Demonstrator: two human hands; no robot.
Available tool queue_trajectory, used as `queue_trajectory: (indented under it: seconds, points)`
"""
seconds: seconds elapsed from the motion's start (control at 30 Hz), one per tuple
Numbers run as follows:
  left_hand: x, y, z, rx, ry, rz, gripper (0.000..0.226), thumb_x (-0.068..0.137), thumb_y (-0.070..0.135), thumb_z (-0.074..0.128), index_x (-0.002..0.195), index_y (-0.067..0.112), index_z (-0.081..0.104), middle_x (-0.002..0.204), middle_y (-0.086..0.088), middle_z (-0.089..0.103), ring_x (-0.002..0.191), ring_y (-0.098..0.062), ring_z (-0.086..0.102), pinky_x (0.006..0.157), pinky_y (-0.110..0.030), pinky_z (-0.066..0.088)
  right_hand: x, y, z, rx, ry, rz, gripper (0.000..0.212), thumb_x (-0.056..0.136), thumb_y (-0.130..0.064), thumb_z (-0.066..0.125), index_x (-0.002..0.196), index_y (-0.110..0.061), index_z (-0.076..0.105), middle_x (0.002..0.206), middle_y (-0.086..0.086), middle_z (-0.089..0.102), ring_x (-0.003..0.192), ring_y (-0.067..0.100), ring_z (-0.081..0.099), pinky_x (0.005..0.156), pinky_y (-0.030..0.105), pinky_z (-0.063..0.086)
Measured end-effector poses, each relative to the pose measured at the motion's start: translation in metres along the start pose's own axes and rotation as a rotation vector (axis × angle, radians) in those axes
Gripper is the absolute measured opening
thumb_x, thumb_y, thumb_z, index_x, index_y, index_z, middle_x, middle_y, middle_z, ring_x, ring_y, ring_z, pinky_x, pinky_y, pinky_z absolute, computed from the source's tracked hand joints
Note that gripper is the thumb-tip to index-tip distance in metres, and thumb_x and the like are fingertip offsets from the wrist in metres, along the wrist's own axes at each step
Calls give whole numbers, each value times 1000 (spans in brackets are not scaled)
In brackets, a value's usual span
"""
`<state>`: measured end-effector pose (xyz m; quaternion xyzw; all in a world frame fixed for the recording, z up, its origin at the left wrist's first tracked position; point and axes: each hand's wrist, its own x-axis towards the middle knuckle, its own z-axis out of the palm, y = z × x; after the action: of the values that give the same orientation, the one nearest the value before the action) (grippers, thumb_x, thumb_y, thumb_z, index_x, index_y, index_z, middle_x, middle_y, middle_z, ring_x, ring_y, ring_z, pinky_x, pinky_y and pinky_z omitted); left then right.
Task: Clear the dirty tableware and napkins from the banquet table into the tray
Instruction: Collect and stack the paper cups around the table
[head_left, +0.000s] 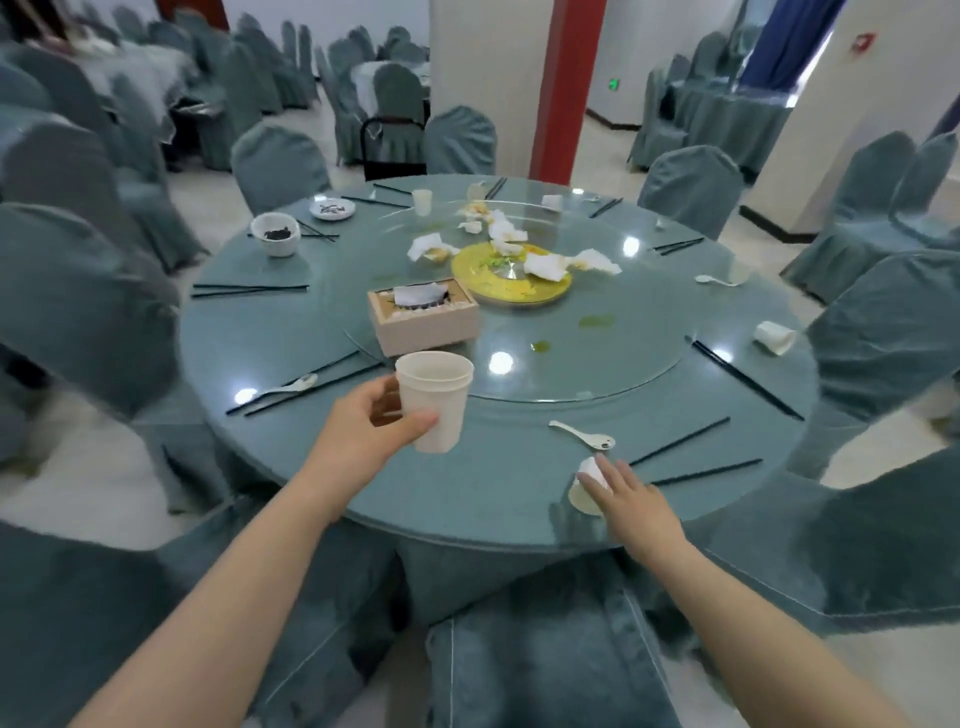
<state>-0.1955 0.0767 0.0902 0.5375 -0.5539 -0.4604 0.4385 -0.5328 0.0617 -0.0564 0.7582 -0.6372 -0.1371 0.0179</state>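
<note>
Round banquet desk under glass, lazy Susan at centre. No tray in view.

Left hand closed round nested paper cups, thumb across the front wall, fingers behind; cups held upright above the desk edge at about 7 o'clock. Two rims visible, so apparently a stack already begun.

Right hand at 5 o'clock, fingers nearly straight, laid over a tipped paper cup lying on its side, mouth toward the desk edge. Touching, not yet curled round it; grip open.

Handling, judged: paper cups very light, thin-walled, easily crushed; best taken round the middle of the wall with gentle pressure, or by the rim, then dropped into the held stack. Possibly damp inside; dregs could spill if tilted.

White ceramic spoon just beyond the tipped cup, toward 12 o'clock of it: stiff, slick, chippable, liable to skid on the glass; take by the handle. Black chopsticks at 4 o'clock: thin, hard to lift off flat glass; slide to the edge or pinch one end.

Crumpled napkins around the yellow dish at centre: soft, greasy-looking, gather by the handful. Bowl with dark scraps at 10 o'clock: heavier, breakable, needs a whole-hand hold. Another tipped cup at 3 o'clock. Wooden box near centre-left.
</note>
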Motion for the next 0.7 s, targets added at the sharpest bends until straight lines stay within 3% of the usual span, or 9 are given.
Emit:
queue_trajectory:
  seconds: [0.07, 0.13, 0.23, 0.33, 0.43, 0.53, 0.7]
  points:
    - [-13, -9, 11, 10, 52, -39, 37, 77, 23, 76, 110, 32, 63, 104, 12, 71, 96, -2, 66, 78, -15, 48, 19, 7, 9, -135, -11, -130, 79, 92, -5, 45, 151, -33, 0, 160, 3, -10, 147, 26, 0, 106, 46, 34]
    - [-31, -15, 21, 36, 104, -72, 39, 75, 28, 77, 111, 35, 63, 103, 16, 72, 97, -1, 66, 81, -19, 48, 38, 11, 11, -230, -32, -217, 80, 95, -7, 42, 150, -36, -8, 160, 3, -13, 148, 26, -2, 108, 52, 29]
    - [-56, -18, 25, 69, 175, -102, 39, 73, 28, 78, 108, 37, 63, 100, 22, 71, 93, 2, 66, 73, -13, 50, 59, 5, 10, -357, -29, -345, 69, 96, -10, 41, 151, -30, 3, 157, 9, 13, 141, 31, 20, 100, 50, 37]
    - [-71, -13, 24, 91, 252, -130, 39, 74, 26, 78, 107, 38, 63, 100, 18, 72, 93, 1, 67, 77, -16, 52, 72, 0, 10, -326, 24, -421, 58, 88, -7, 50, 139, -22, 27, 134, 6, 42, 124, 30, 40, 85, 41, 45]
    - [-85, -8, 23, 91, 326, -141, 39, 73, 28, 77, 105, 41, 60, 102, 17, 71, 94, 4, 65, 79, -17, 48, 66, -7, 8, -67, 57, -411, 64, 84, -5, 55, 139, -24, 28, 138, 0, 41, 127, 26, 39, 85, 39, 44]
    - [-101, -1, 26, 100, 341, -123, 36, 74, 29, 77, 102, 44, 60, 100, 24, 70, 92, 7, 64, 77, -15, 47, 42, -19, -6, 391, 90, -328, 70, 82, -11, 62, 140, -27, 27, 144, -3, 39, 128, 23, 40, 89, 36, 46]
    - [-131, 8, 34, 80, 372, -78, 34, 77, 25, 75, 97, 47, 57, 91, 29, 69, 88, 10, 63, 71, -11, 45, -26, -24, -58, 1003, 196, -340, 75, 66, -20, 84, 131, -24, 47, 126, -3, 48, 117, 16, 48, 99, 33, 44]
